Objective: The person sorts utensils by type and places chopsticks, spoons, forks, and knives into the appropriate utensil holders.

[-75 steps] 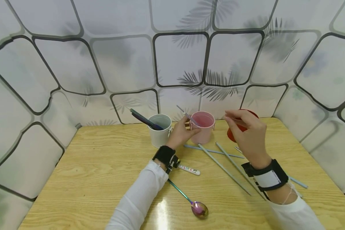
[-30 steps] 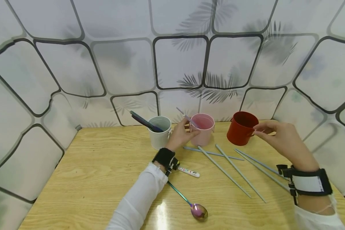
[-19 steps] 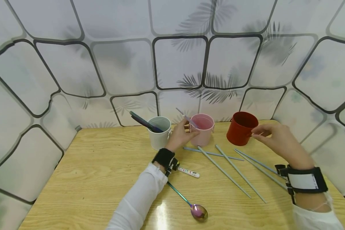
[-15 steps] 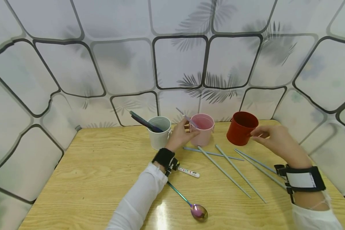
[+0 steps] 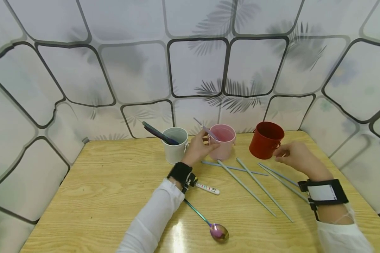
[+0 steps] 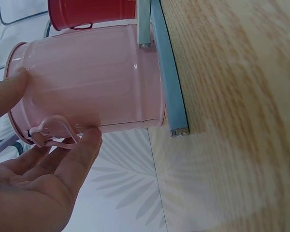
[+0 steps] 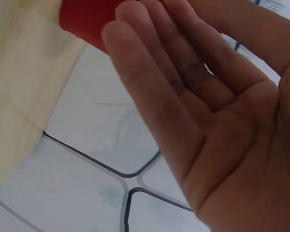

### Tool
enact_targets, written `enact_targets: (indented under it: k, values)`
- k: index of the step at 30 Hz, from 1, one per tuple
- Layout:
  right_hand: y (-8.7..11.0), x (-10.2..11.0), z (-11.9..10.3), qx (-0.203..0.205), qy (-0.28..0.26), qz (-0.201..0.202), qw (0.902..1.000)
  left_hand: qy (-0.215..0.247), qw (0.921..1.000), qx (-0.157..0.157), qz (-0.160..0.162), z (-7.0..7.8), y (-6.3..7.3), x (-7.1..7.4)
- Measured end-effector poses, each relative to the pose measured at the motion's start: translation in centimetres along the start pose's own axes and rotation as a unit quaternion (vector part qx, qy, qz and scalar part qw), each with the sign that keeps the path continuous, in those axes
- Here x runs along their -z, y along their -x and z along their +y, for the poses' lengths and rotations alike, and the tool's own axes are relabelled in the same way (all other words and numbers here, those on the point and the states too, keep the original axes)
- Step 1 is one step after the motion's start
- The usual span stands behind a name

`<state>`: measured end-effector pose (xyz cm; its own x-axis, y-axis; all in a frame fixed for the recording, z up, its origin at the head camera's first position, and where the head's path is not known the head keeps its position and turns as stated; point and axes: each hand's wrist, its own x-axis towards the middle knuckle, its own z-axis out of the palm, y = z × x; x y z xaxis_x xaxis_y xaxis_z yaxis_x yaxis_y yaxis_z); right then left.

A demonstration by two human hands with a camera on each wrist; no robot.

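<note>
My left hand (image 5: pixel 198 149) holds the pink bucket (image 5: pixel 223 149) by its side, thumb on its wall near the rim and fingers at its wire handle (image 6: pixel 58 126). A thin lilac stick (image 5: pixel 206 129) leans out of the bucket's mouth. On the right stands the red bucket (image 5: pixel 262 143), its handle hanging on the near right side. Just right of it is my right hand (image 5: pixel 301 158), fingertips close to the wall and handle. In the right wrist view its fingers (image 7: pixel 150 96) are loosely extended, with nothing held, overlapping the bucket.
The white bucket (image 5: pixel 174 154) with dark utensils (image 5: pixel 158 133) stands left of the pink one. Several grey-blue chopsticks (image 5: pixel 247 187) lie across the table (image 5: pixel 107 196). A white marker (image 5: pixel 208 189) and an iridescent spoon (image 5: pixel 219 232) lie nearer. A patterned backdrop (image 5: pixel 139 70) rises behind.
My right hand moved right to the red bucket's handle, uncovering the bucket, then slipped a little down and left off the handle. My left hand and the pink bucket stay in place.
</note>
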<state>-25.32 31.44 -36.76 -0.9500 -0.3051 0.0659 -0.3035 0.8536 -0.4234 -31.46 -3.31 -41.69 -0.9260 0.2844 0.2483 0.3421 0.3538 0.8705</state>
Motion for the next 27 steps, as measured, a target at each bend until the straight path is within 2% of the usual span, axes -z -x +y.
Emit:
enact_targets:
  k: [6,13,18,27]
  values:
    - [-0.3,-1.4,0.8,-0.034,-0.039,-0.077,0.9957,0.002,1.0000,-0.003,0.000,0.1,0.0,0.1]
    - [-0.3,-2.3,1.5,-0.086,-0.045,-0.121,0.9879,0.009,0.9998,-0.016,0.003,0.0,-0.1,-0.1]
    - [-0.3,-2.4,1.6,-0.101,-0.049,-0.129,0.9853,0.012,0.9998,-0.015,0.003,0.2,0.1,0.0]
    - [-0.4,-3.1,1.9,-0.093,-0.047,-0.114,0.9880,0.008,0.9999,-0.012,0.007,0.3,0.1,0.0]
